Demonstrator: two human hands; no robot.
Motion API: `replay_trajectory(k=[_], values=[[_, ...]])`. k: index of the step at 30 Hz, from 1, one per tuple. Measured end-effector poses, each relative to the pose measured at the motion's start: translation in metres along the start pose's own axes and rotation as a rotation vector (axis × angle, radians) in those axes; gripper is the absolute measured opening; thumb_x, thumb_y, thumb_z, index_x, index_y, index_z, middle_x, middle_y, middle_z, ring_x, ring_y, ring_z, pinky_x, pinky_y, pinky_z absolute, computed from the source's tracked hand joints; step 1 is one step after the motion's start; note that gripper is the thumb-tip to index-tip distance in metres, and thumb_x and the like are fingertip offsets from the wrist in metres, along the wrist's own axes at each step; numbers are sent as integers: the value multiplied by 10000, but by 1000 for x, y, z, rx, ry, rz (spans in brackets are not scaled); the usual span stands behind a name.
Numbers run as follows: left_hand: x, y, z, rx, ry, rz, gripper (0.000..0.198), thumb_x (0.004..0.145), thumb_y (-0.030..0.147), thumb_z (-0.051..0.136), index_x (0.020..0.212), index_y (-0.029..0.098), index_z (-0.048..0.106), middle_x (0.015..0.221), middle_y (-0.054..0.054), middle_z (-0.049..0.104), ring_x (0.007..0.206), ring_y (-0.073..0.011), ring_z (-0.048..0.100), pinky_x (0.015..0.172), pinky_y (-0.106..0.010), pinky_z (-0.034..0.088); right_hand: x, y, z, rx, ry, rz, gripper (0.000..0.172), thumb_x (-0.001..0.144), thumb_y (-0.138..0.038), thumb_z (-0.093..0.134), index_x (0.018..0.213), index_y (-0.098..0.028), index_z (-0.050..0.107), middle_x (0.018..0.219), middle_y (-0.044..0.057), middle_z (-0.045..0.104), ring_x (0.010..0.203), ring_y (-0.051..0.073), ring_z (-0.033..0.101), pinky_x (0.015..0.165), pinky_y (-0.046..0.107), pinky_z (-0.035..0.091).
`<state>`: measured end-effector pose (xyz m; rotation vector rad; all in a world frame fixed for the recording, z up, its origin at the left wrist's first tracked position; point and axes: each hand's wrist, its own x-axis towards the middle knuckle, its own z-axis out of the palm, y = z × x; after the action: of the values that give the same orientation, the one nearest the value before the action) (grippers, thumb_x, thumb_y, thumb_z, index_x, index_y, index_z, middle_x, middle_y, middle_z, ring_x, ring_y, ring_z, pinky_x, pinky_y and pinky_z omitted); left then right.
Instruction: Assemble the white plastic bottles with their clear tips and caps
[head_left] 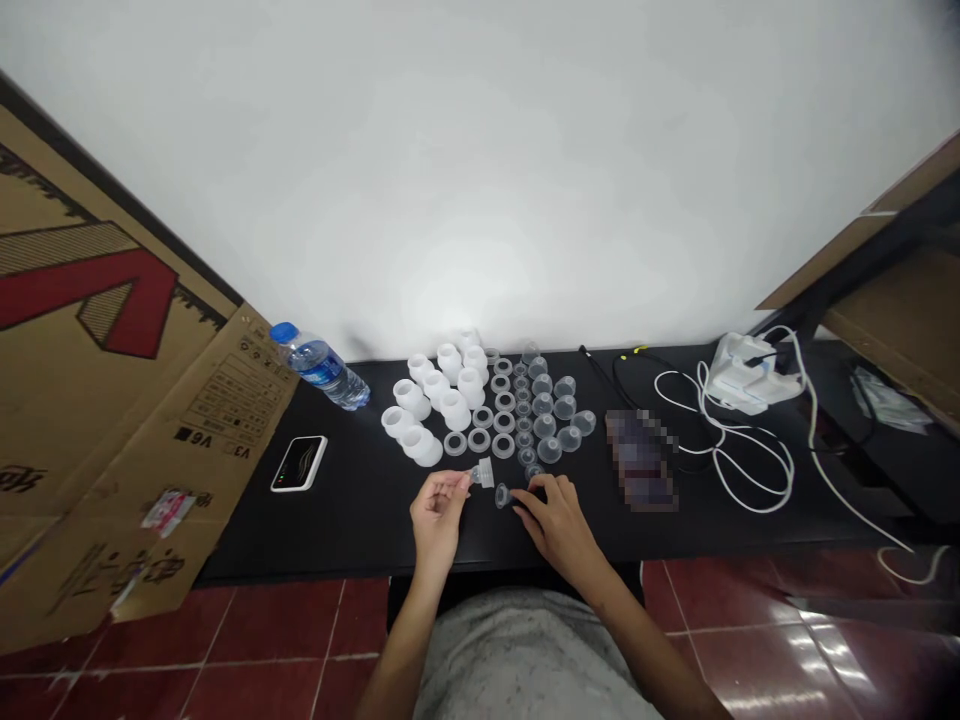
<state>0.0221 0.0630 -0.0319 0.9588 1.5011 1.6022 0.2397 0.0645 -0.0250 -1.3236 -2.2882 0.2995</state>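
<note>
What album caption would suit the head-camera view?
Left hand holding a translucent piece, right hand a small clear part, near white containers, rings and clear domes on a black table.

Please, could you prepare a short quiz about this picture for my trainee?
1. True or false: both hands are empty.
2. Which things lie between the white containers and the clear domes?
3. The cap of the water bottle is: A) red; B) blue; C) white.

Key:
1. False: the left hand holds a ribbed clear piece, the right hand a cup-like piece.
2. Rings and small clear pieces.
3. B.
</note>
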Motion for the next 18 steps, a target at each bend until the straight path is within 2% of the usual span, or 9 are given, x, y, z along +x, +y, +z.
replay_trajectory(k=[3,6,10,18], values=[[0,0,0,-7,-2,-2,324,864,496,869,917,192,770,864,-67,808,711,-170,731,689,-263,602,1,1,0,38,28,3,168,1028,-143,688,1148,-246,747,1189,123,681,1013,298,634,904,472,563],[0,-1,1,-26,-2,-9,308,858,478,879,912,196,767,871,-65,812,716,-169,736,692,-260,605,2,2,-2,137,25,-20,164,1045,-128,656,1143,-243,717,1200,114,722,1032,286,664,904,453,567],[0,-3,0,-28,-3,-18,296,860,466,880,918,199,766,920,-74,829,742,-174,748,710,-266,611,1,4,-1,294,20,-26,150,1072,-129,609,1134,-242,686,1026,76,761,928,262,669,848,416,571],[1,-3,-1,-13,-7,-23,318,854,483,882,926,194,773,888,-65,821,720,-168,736,691,-256,594,1,9,-1,477,133,-15,85,1077,-210,654,1083,-257,724,958,47,784,867,226,697,820,374,593]])
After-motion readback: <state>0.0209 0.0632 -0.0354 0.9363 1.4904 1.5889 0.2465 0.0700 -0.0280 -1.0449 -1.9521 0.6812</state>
